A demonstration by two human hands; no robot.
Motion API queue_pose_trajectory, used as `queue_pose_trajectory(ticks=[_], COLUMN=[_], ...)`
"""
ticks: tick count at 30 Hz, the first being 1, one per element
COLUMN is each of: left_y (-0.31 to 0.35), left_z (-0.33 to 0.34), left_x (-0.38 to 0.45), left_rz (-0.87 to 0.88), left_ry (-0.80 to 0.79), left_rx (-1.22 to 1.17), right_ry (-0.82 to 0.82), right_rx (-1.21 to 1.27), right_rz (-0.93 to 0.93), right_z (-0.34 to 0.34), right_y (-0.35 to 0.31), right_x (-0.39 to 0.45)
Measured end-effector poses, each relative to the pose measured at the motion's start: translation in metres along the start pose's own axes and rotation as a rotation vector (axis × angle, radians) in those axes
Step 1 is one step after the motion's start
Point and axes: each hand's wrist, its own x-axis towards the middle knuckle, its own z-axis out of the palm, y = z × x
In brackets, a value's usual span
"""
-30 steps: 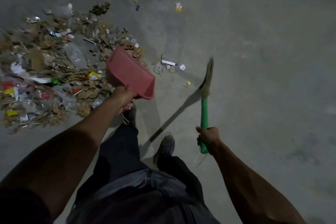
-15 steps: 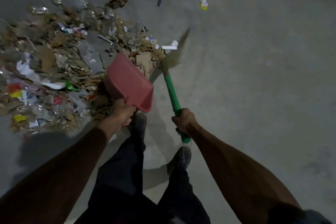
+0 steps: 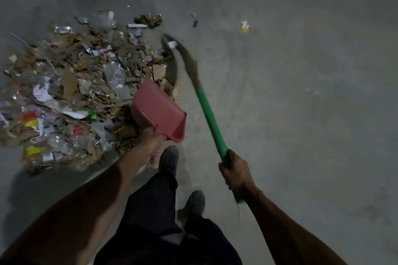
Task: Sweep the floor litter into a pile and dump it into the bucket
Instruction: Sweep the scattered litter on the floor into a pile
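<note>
While the right hand (image 3: pixel 235 171) grips the green-handled broom (image 3: pixel 210 117) at the litter pile's (image 3: pixel 71 96) edge, the left hand (image 3: pixel 151 143) holds the red dustpan (image 3: pixel 158 110) just beside it. Gathering continues; a yellow scrap (image 3: pixel 244 27) lies well apart and likely needs fetching. No bucket shows.

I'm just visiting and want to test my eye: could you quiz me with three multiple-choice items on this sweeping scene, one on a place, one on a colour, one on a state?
1. Where is the litter pile?
A. left of the dustpan
B. right of the broom
C. behind the feet

2. The broom handle is:
A. blue
B. green
C. yellow

3. The dustpan is:
A. lying on the floor alone
B. full
C. held, empty

A: the pile spreads to its left.
B: a green shaft in the right hand.
C: the left hand grips it, nothing inside.
</note>
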Motion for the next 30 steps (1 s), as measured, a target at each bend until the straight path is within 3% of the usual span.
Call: queue_pose_trajectory(ticks=[6, 10, 18, 24, 30], left_y=[0.0, -0.003, -0.016, -0.001, 0.047], left_z=[-0.001, -0.003, -0.024, -0.029, -0.019], left_x=[-0.007, -0.011, -0.007, -0.008, -0.011], left_rz=[-0.027, -0.04, -0.05, -0.043, 0.034], left_ry=[-0.041, -0.027, 0.005, 0.004, -0.031], left_rx=[0.042, 0.083, 0.053, 0.045, -0.015], right_ry=[0.048, -0.05, -0.225, -0.1, 0.047], right_rx=[0.213, 0.217, 0.042, 0.069, 0.245], right_rz=[0.315, 0.434, 0.196, 0.086, 0.115], right_z=[-0.01, -0.003, 0.031, -0.007, -0.049], right_y=[0.042, 0.039, -0.027, -0.044, -0.05], right_x=[-0.042, -0.037, -0.002, -0.001, 0.0])
